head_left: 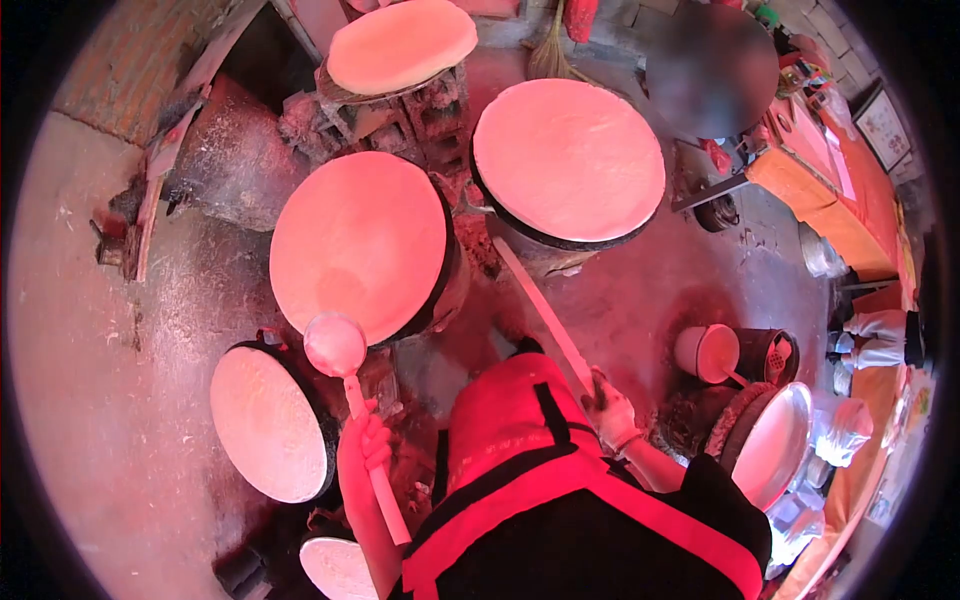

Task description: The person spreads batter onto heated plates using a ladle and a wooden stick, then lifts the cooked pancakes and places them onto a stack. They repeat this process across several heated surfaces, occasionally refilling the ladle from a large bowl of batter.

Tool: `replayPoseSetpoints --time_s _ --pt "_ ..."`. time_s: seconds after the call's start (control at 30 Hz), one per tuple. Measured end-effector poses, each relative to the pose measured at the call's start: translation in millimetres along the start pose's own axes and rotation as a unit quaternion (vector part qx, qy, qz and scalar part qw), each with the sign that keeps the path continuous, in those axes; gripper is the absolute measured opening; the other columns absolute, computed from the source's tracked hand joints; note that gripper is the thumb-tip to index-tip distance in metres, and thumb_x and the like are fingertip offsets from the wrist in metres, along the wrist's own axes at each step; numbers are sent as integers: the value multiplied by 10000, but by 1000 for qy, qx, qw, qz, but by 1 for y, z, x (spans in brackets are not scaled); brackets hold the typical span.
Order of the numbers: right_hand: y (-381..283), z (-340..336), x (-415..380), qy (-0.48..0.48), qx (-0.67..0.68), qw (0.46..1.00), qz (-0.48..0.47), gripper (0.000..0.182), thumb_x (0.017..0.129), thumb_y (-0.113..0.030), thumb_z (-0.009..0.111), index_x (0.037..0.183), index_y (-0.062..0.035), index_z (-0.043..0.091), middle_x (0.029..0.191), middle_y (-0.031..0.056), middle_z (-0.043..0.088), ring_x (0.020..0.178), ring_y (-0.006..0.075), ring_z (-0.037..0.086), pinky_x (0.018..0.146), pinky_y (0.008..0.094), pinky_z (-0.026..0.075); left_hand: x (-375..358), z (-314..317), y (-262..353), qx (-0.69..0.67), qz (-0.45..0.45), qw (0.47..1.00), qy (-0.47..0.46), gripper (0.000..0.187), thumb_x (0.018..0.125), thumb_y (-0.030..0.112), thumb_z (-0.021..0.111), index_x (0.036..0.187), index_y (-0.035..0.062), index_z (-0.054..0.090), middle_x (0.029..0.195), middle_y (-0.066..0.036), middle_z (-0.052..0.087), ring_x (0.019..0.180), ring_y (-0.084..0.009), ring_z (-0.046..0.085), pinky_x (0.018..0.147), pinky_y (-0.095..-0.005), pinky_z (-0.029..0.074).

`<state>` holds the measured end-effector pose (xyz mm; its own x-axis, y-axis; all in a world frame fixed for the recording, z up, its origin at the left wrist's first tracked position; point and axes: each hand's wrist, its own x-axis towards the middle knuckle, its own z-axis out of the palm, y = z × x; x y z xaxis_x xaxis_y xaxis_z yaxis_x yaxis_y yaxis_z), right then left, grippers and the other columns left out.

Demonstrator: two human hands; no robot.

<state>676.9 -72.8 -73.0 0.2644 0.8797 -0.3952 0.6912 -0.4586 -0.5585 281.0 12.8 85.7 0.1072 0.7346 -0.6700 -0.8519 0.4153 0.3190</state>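
My left hand [368,440] is closed around the handle of a ladle [335,345], whose round bowl overlaps the near edge of a large round griddle [440,300]. A smooth pale layer of batter [355,225] covers this griddle. In my right hand [610,412] is a long, flat wooden stick [545,315], which points forward and left between the two large griddles. The stick's far tip lies close to the front of the second griddle [560,243], which is also coated with a pale round layer [570,160].
Smaller coated griddles [265,425] stand at left. Another pale round [400,45] rests on bricks at the back. On the right are a light pot [690,352], a dark bucket [760,345], a round pan [775,450] and an orange-covered table [815,200]. A person [712,70] is at the back right.
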Motion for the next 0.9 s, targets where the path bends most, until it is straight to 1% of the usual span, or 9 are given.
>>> replayPoseSetpoints --time_s 0.23,0.4,0.53,0.57,0.63,0.73,0.83,0.87,0.9 --pt "-102 56 156 36 162 974 -154 296 914 -205 488 1157 -46 550 1022 235 612 986 432 564 837 480 459 -22 -15 -8 -82 20 996 15 275 988 92 429 1232 -32 435 701 -3 377 484 -60 318 337 -181 250" --pt "-196 125 307 48 175 974 -134 416 960 -429 414 1160 -100 574 1004 263 611 939 465 566 775 523 460 -51 -20 -9 -147 48 986 57 266 998 108 421 1226 -28 433 688 -8 368 485 -65 305 343 -184 252" --pt "-206 134 334 41 245 955 -165 422 956 -374 475 1281 -110 532 1013 218 654 935 432 614 780 489 472 -64 -23 -9 -154 76 982 83 270 998 117 428 1229 -23 423 687 -10 357 487 -65 302 344 -184 256" --pt "-184 173 365 113 238 936 -235 366 950 -354 505 1181 -79 575 836 157 668 728 330 650 648 439 485 -64 -22 -9 -153 82 980 95 278 999 123 430 1239 -18 415 688 -11 352 489 -64 303 345 -184 260" --pt "-173 164 356 14 260 951 -165 315 951 -353 510 1085 -81 590 717 91 603 588 236 576 538 375 439 -60 -24 -9 -122 82 986 79 279 1001 125 419 1237 -25 417 701 -9 364 503 -62 321 355 -184 257" --pt "-147 145 302 -121 422 898 -39 270 956 -358 503 922 -102 581 587 -20 440 454 86 395 421 265 302 -55 -15 -5 -124 72 987 78 277 1001 122 420 1237 -23 417 703 -9 366 493 -62 315 348 -181 256" --pt "-90 96 212 -192 443 874 60 287 952 -333 467 896 -75 579 564 -18 442 435 95 374 404 280 278 -42 -6 0 -85 57 993 61 273 999 116 421 1237 -20 420 707 -6 367 482 -57 310 341 -177 254" --pt "-8 142 217 -159 251 955 -26 313 940 -342 462 853 -70 590 565 -11 458 437 104 388 405 287 286 -38 -6 3 -61 53 995 53 272 999 114 419 1236 -19 422 709 -4 369 481 -55 311 340 -175 253" --pt "-28 81 166 -169 273 944 79 353 934 -366 462 787 -76 597 574 -5 476 452 112 403 418 311 305 -33 -5 5 -43 46 998 30 271 996 112 423 1233 -20 425 711 -2 369 481 -54 313 340 -174 252"
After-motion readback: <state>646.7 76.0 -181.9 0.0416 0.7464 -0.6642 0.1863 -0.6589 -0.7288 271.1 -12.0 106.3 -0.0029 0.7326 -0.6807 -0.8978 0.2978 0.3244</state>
